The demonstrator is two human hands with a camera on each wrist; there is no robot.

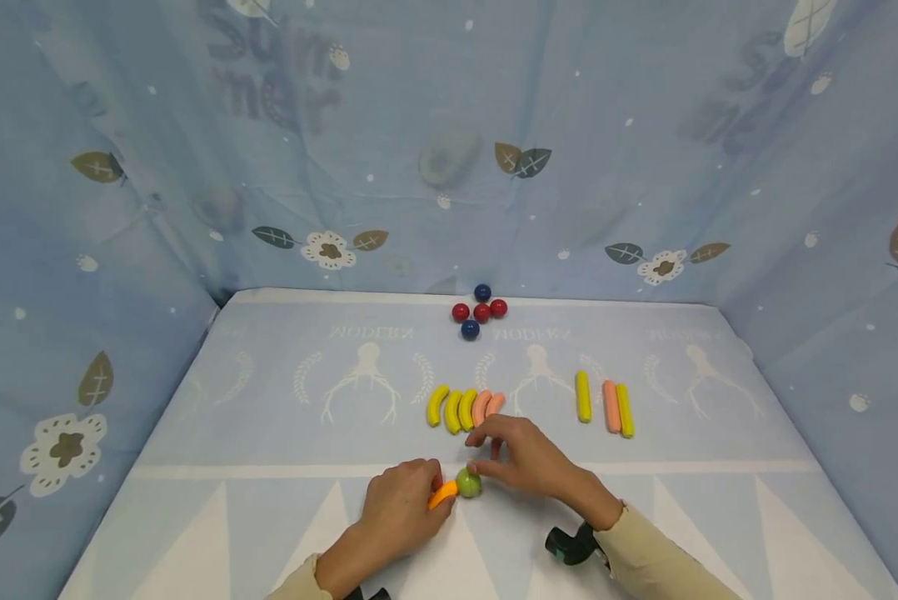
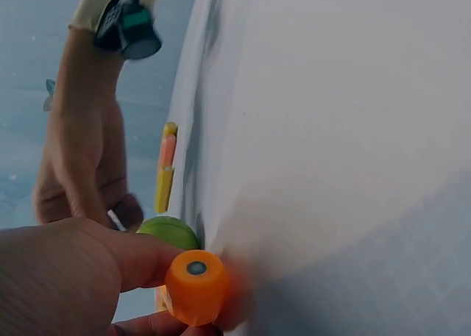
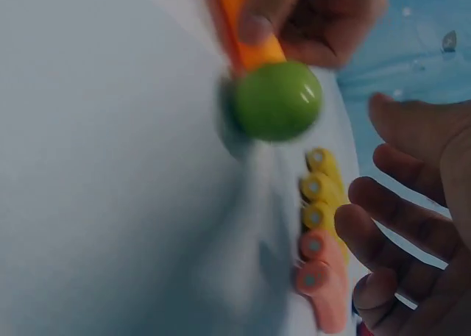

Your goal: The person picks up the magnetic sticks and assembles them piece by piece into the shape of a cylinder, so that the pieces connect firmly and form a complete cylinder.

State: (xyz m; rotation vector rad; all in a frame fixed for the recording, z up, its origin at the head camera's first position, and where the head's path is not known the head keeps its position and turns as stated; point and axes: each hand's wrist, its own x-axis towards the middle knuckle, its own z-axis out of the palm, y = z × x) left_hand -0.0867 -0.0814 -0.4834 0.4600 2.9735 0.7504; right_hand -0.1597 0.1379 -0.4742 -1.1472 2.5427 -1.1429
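Observation:
My left hand (image 1: 406, 506) pinches an orange curved magnetic stick (image 1: 442, 495) between thumb and fingers, low over the near part of the table. A grey round magnet shows in the end of the stick (image 2: 196, 268) in the left wrist view. At its other end sits a green ball (image 1: 468, 482), touching the stick. My right hand (image 1: 522, 458) is just right of the ball, with its fingers loosely bent and spread and nothing between them. In the right wrist view a gap separates the right thumb from the green ball (image 3: 279, 101).
Beyond the hands lie yellow curved sticks (image 1: 452, 411) and pink curved sticks (image 1: 481, 407) in a row. Straight yellow (image 1: 583, 397) and pink sticks (image 1: 611, 407) lie to the right. Red balls (image 1: 460, 312) and blue balls (image 1: 470, 330) cluster at the back, near the cloth wall (image 1: 419, 208).

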